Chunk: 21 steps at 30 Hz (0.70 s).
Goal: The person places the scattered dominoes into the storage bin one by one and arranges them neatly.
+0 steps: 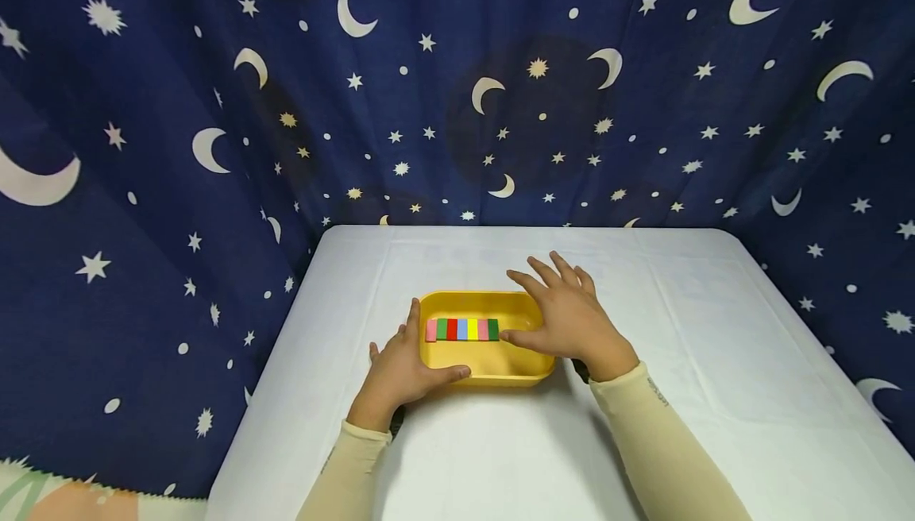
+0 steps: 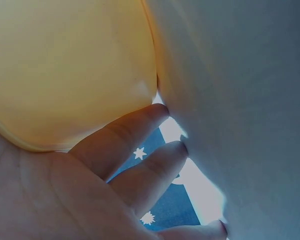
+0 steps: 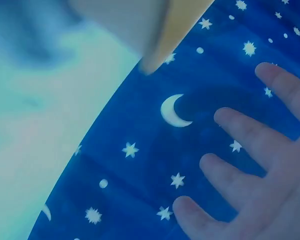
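In the head view a yellow tray (image 1: 493,381) sits on the white table. Inside it, a row of small coloured blocks (image 1: 462,329) in pink, green, red, blue and yellow runs from the left wall towards the middle. My left hand (image 1: 398,376) rests at the tray's left front corner, thumb over the front rim. In the left wrist view its fairly straight fingers (image 2: 125,132) lie against the outside of the yellow tray (image 2: 75,70), tips down by the white surface. My right hand (image 1: 575,322) hovers over the tray's right side, fingers spread, thumb near the row's right end, holding nothing.
The white table (image 1: 715,330) stretches to both sides of the tray. Behind and beside it hangs a dark blue curtain (image 1: 443,116) with moons and stars. A patterned cloth (image 1: 86,501) shows at the lower left.
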Motion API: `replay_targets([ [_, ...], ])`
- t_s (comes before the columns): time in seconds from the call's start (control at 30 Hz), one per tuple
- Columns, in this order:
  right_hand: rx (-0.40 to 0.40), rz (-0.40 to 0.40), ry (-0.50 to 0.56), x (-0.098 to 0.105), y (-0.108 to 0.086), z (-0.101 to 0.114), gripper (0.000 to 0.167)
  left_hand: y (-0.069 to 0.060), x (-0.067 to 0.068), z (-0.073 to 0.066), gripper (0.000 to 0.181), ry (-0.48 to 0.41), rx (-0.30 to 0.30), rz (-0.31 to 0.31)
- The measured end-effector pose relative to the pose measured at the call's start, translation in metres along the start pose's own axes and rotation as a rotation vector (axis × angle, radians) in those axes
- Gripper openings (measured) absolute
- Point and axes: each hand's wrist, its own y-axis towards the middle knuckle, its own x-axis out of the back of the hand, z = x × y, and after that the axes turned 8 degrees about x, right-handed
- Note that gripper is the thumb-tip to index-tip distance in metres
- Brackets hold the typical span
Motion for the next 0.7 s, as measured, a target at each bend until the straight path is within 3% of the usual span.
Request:
replay_targets([
  [0.37,-0.037,-0.005,-0.013,-0.003,-0.041,-0.022,0.112,0.000,0.003,0.000,0.155,-0.012,0.010,0.000],
  [0.7,-0.082,-0.040,-0.025,-0.011,-0.082,-0.045,0.114,0.000,0.000,0.001,0.156,-0.027,0.014,0.012],
])
